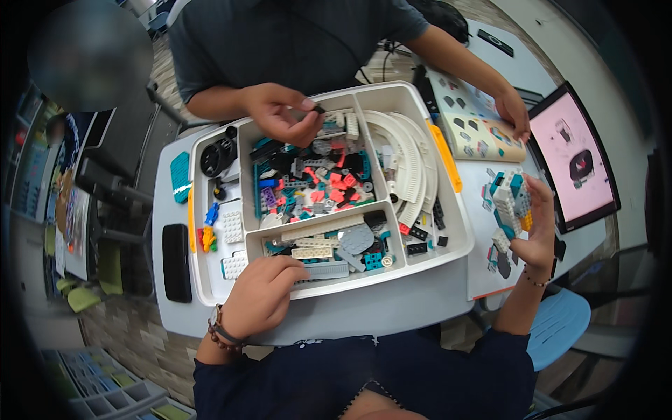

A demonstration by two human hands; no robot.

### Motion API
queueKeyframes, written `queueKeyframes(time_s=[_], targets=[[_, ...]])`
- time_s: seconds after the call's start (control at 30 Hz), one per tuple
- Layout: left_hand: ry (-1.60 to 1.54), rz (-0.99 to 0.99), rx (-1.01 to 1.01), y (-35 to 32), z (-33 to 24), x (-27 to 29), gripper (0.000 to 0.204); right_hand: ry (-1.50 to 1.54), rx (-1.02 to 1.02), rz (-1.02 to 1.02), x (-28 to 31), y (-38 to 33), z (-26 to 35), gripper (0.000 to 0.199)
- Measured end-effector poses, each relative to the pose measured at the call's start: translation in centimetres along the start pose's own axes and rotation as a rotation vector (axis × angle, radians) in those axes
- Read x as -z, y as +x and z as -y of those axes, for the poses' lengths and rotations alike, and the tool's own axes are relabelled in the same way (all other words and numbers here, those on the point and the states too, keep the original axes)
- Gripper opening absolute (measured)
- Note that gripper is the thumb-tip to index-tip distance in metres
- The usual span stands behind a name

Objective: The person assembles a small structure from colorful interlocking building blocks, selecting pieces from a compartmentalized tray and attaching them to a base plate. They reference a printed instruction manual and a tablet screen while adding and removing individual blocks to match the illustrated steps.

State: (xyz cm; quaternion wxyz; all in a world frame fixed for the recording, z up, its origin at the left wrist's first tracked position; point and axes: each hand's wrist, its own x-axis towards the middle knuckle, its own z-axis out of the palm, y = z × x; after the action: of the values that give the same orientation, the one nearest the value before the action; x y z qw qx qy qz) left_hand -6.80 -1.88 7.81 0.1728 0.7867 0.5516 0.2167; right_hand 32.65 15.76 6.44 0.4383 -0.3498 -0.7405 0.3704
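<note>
My right hand [537, 227] grips a building-brick assembly [509, 199] of white, teal and yellow pieces, held above an open instruction booklet [483, 276]. My left hand [260, 292] rests over the front wall of a white sorting tray [350, 285], fingers stretched toward its front compartment. Near those fingertips lies a light grey brick piece [327, 270]; whether they touch it, I cannot tell. White beams and a grey rounded plate [357, 239] share that compartment. Behind it, the middle compartment holds many small coral, teal, black and grey bricks [336, 183].
Across the table, a person's hand [283, 112] pinches a small black piece above the tray; their other hand [513, 115] touches another booklet [476, 129]. A screen [577, 161] stands at right. A black case [176, 262] and teal plate [180, 175] lie left of the tray.
</note>
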Motion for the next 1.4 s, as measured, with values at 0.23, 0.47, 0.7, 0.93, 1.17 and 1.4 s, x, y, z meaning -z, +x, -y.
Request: queueKeyframes(time_s=[0.23, 0.47, 0.7, 0.93, 1.17, 1.4], targets=[[0.119, -0.126, -0.004, 0.9, -2.2, 4.3, 0.031, 0.078, -0.042, 0.025, -1.7, 1.3, -1.2, 0.085], [0.563, -0.476, -0.135, 12.0, 2.0, 5.9, 0.044, 0.141, -0.006, 0.071, -3.0, 0.8, -1.5, 0.085], [0.580, -0.608, -0.251, 15.1, 3.3, 5.8, 0.030, 0.176, -0.069, -0.014, -2.8, 0.1, -1.1, 0.086], [0.670, -0.631, -0.242, 15.9, 1.7, 5.2, 0.008, 0.202, -0.005, -0.035, -3.1, -0.2, -0.8, 0.085], [0.690, -0.608, -0.279, 16.5, 0.1, 5.8, 0.005, 0.236, 0.098, 0.084, -2.7, -0.5, -1.5, 0.081], [0.207, -0.376, -0.244, 15.7, -3.2, 4.5, 0.016, 0.204, 0.243, 0.142, -2.9, 0.1, -1.0, 0.075]])
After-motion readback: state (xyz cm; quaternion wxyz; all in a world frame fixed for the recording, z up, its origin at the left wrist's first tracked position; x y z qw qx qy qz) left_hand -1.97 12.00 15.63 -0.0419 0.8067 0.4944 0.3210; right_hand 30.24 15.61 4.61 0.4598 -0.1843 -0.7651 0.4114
